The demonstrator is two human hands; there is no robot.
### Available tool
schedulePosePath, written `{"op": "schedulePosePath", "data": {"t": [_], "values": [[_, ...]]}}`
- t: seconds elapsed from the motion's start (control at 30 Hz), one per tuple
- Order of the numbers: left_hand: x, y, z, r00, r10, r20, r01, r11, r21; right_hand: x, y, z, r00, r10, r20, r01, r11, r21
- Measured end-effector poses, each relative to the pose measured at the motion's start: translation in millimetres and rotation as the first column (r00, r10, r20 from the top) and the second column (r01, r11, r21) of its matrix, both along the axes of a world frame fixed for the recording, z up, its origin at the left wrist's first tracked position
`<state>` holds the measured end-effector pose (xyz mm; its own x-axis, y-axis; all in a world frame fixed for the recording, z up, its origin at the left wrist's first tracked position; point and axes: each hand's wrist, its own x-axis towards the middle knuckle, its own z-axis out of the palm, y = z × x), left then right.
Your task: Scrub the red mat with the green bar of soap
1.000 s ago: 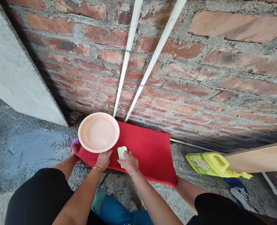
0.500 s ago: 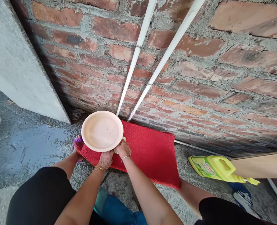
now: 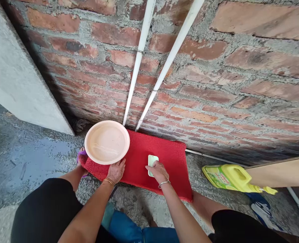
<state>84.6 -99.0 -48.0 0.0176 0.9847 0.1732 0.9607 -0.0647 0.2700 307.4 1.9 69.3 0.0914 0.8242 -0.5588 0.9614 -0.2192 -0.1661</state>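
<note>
A pale pink basin [image 3: 107, 141] holding some clear liquid rests on the left part of a red plush mat [image 3: 151, 141]. Just below the basin's right rim, my left hand [image 3: 116, 171] lies on the mat with its fingers stretched out, apparently touching the rim. On the middle of the mat, my right hand [image 3: 159, 171] is closed around a pale green scrub brush [image 3: 152, 160]. The brush has a flat back with a small hole at its far end; its underside is hidden.
Two white pipes [image 3: 161, 77] run down the brick wall [image 3: 202, 81] behind the mat. A yellow detergent jug [image 3: 227, 177] lies at right beside a wooden board [image 3: 278, 170]. A grey slab [image 3: 25, 74] leans at left over wet concrete [image 3: 38, 145].
My right hand has moved right with the scrub brush, from beside the basin to the middle of the mat. My left hand has stayed by the rim, its fingers now stretched out.
</note>
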Motion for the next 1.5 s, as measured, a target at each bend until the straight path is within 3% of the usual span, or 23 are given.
{"op": "schedulePosePath", "data": {"t": [0.2,0.33,0.43,0.53,0.63,0.77,0.87,0.97,1.07,1.17,1.27,1.5], "values": [[18.3,14.3,10.4,0.997,-0.001,-0.071,0.001,1.0,-0.004,102.9,2.8,-4.3,0.977,-0.205,0.056,0.205,0.979,0.006],[27.3,22.5,17.8,0.99,0.064,-0.125,-0.075,0.994,-0.083,126.6,-2.0,-1.9,0.953,-0.288,0.091,0.278,0.955,0.108],[30.7,23.9,22.2,0.985,0.078,-0.153,-0.096,0.988,-0.119,92.5,-8.3,2.9,0.978,-0.207,0.033,0.2,0.969,0.145],[30.8,23.5,23.0,0.983,0.075,-0.168,-0.097,0.987,-0.128,29.0,-16.2,5.5,0.999,-0.034,-0.04,0.038,0.991,0.125],[29.6,23.3,21.2,0.983,0.069,-0.17,-0.092,0.988,-0.127,-28.2,-21.8,4.7,0.985,0.156,-0.076,-0.147,0.983,0.111],[29.8,24.3,21.4,0.982,0.066,-0.179,-0.092,0.986,-0.139,-47.7,-19.1,2.6,0.96,0.273,-0.062,-0.264,0.957,0.122],[31.1,25.3,25.1,0.981,0.071,-0.183,-0.101,0.982,-0.159,-14.9,-12.6,2.6,0.972,0.237,-0.009,-0.235,0.967,0.098],[32.2,25.9,29.5,0.982,0.074,-0.175,-0.105,0.979,-0.177,41.3,-10.4,3.6,0.996,0.064,0.065,-0.069,0.995,0.074],[33.3,26.0,32.7,0.983,0.079,-0.168,-0.11,0.976,-0.187,92.6,-14.0,5.6,0.981,-0.142,0.132,0.133,0.988,0.073],[34.3,25.8,33.5,0.983,0.083,-0.163,-0.113,0.977,-0.181,108.6,-17.0,8.0,0.954,-0.242,0.175,0.228,0.969,0.099],[34.9,25.7,31.5,0.985,0.087,-0.152,-0.112,0.979,-0.169,78.1,-12.2,10.3,0.976,-0.167,0.138,0.147,0.978,0.146],[34.0,26.5,22.4,0.985,0.074,-0.159,-0.095,0.987,-0.129,-66.4,22.8,13.5,0.978,0.207,0.001,-0.202,0.952,0.231]]}}
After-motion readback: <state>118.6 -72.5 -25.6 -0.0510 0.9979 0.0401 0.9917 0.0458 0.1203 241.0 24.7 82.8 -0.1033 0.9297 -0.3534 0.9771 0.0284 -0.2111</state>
